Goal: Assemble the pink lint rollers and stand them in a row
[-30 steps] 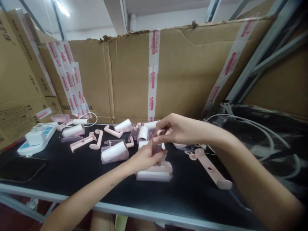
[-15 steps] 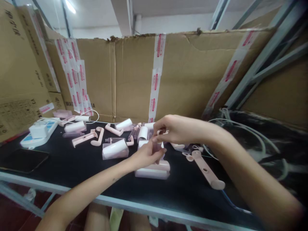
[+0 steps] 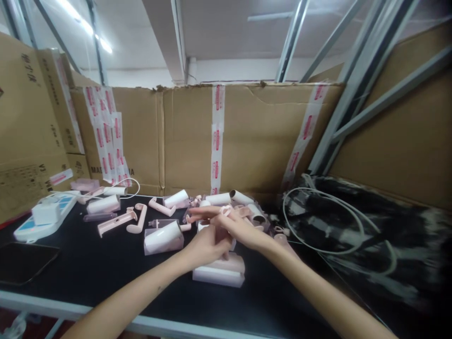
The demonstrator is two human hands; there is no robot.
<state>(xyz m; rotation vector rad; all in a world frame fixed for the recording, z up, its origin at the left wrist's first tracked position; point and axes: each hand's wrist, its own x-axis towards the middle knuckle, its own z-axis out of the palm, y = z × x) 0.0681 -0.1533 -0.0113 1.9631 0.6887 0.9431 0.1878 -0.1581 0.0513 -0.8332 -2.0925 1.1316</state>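
Observation:
My left hand (image 3: pixel 210 245) is closed, its fingers curled round something mostly hidden behind them. Over it lies my right hand (image 3: pixel 235 223), with some fingers stretched leftward and a small pale-pink loop (image 3: pixel 225 210) caught at its fingers. The two hands touch or overlap, so what lies between them cannot be seen. Just below them a pink cylinder (image 3: pixel 233 264) rests in a clear tray-like case (image 3: pixel 219 278). To the left of my left hand a white cylinder (image 3: pixel 162 237) lies in a similar case.
Pink bracket-shaped pieces (image 3: pixel 137 219) and more white tubes (image 3: pixel 104 204) are scattered on the black tabletop (image 3: pixel 106 254). A power strip (image 3: pixel 65 214) and a dark phone (image 3: pixel 26 263) lie at left. Cardboard (image 3: pixel 187 141) walls the back; cables (image 3: pixel 342 252) coil at right.
My right hand has come down over my left, its fingers now reaching left instead of pinching above it. The view has tilted up, and the long pink piece at right is now mostly hidden behind my forearm.

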